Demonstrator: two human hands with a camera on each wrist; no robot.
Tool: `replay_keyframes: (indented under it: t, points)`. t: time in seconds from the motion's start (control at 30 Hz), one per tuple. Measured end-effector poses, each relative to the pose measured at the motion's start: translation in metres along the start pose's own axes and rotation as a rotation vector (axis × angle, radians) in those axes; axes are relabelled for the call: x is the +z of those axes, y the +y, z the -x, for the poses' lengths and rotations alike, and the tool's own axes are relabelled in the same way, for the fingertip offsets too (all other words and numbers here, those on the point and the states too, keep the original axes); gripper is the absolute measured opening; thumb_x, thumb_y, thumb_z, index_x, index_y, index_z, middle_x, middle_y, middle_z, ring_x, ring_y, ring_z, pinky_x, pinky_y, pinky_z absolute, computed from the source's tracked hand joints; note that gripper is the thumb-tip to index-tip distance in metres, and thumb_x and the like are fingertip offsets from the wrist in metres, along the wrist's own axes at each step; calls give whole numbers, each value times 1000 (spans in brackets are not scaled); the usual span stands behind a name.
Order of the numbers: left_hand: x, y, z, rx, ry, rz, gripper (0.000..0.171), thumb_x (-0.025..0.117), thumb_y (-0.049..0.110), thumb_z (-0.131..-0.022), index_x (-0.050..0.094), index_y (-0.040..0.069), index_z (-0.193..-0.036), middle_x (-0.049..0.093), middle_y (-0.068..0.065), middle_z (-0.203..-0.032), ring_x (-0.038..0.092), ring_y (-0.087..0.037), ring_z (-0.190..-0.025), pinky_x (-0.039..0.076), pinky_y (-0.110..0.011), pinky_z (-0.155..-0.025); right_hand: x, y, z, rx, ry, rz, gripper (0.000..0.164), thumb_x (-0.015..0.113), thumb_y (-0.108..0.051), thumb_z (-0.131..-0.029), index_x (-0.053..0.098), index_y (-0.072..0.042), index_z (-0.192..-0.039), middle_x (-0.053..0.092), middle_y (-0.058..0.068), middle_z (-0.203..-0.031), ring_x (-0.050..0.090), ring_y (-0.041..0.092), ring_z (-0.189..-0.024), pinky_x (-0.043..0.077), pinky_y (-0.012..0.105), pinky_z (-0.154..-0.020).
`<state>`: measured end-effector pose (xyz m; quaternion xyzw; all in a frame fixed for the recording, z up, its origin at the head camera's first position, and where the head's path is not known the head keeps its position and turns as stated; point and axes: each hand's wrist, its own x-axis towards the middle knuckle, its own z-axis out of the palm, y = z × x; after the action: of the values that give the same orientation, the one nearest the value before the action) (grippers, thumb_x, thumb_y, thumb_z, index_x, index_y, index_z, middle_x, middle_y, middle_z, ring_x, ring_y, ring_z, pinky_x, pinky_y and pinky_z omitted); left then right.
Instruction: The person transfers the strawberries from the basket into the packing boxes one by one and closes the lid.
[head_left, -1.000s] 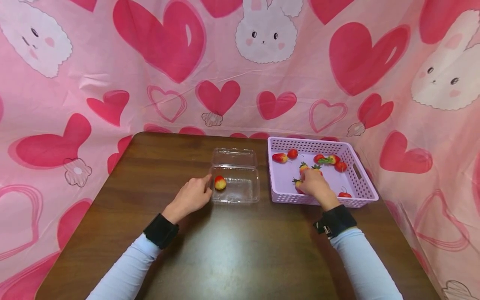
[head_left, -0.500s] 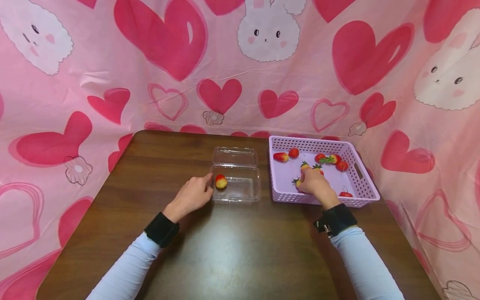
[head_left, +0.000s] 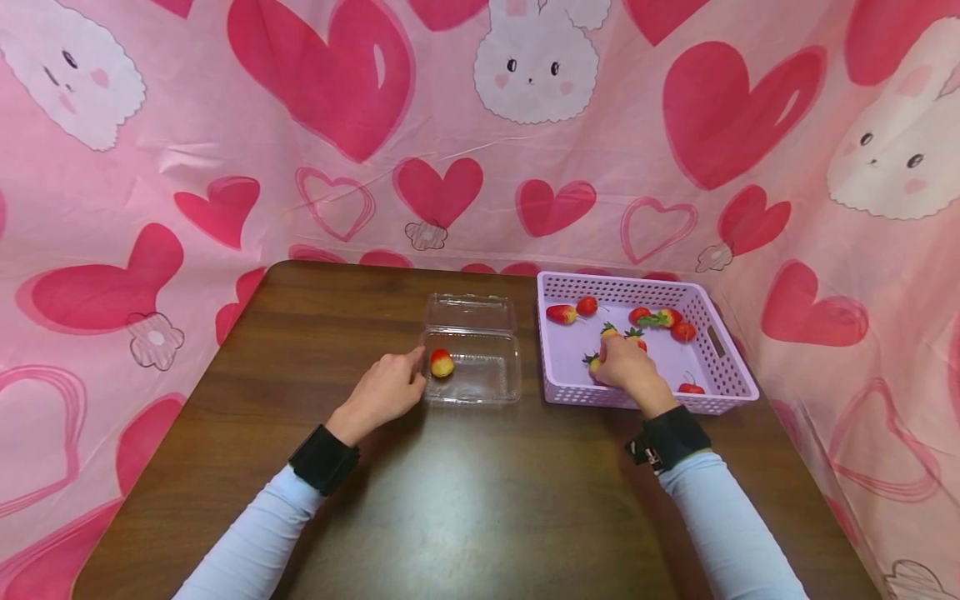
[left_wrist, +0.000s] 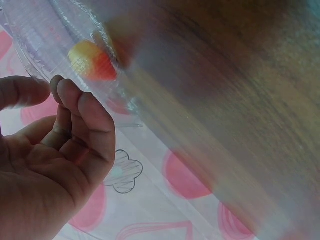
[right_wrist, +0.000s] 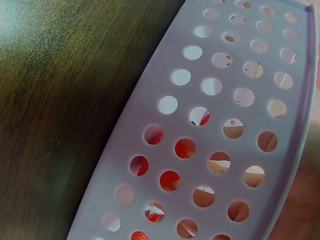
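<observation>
My left hand (head_left: 386,387) is at the left edge of an open clear plastic clamshell container (head_left: 487,383). In the left wrist view, its thumb and forefinger pinch the rim, the other fingers curled. Inside the container, at the left, lies one red-and-yellow strawberry (head_left: 442,363). My right hand (head_left: 628,363) reaches into a lilac perforated basket (head_left: 555,367), fingers around a leafy strawberry (head_left: 595,365) near the front wall. In the right wrist view, the basket wall (right_wrist: 200,100) hides most of that hand; red fruit and fingers show through its holes.
Other strawberries (head_left: 561,314) and small round red fruits (head_left: 683,332) lie about in the basket. Behind the container base stands its raised clear lid (head_left: 471,312). Everything rests on a brown wooden table (head_left: 450,500), with a pink heart-patterned cloth (head_left: 345,108) hanging around it.
Both hands stay nearly in place, the left at the container and the right at the strawberry in the basket. The head view has shifted very slightly.
</observation>
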<state>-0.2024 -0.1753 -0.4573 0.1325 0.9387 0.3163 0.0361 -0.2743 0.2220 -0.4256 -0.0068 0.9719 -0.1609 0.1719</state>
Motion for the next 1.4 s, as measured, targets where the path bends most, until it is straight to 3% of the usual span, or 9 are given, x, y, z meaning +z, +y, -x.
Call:
replay_keyframes:
  t: [0.83,1.4]
  points:
    - [1,1,0,-1,9,-3,56,62,9,-100,50,-9,-151,43,-2,-62,39,-17,-45,38,-29,-45,-3,-5,5,-24,29,-55,37,76,-23,-93,58,2,-113,63,19,-98,59,37,-93,52,51,-87]
    - [0,1,0,-23,-6,15,57,62,11,-100,49,-7,-153,46,-3,-64,43,-18,-45,38,-28,-46,-6,-17,9,-131,180,-77,32,73,-17,-91,54,1,-110,61,18,-94,57,36,-87,50,48,-81]
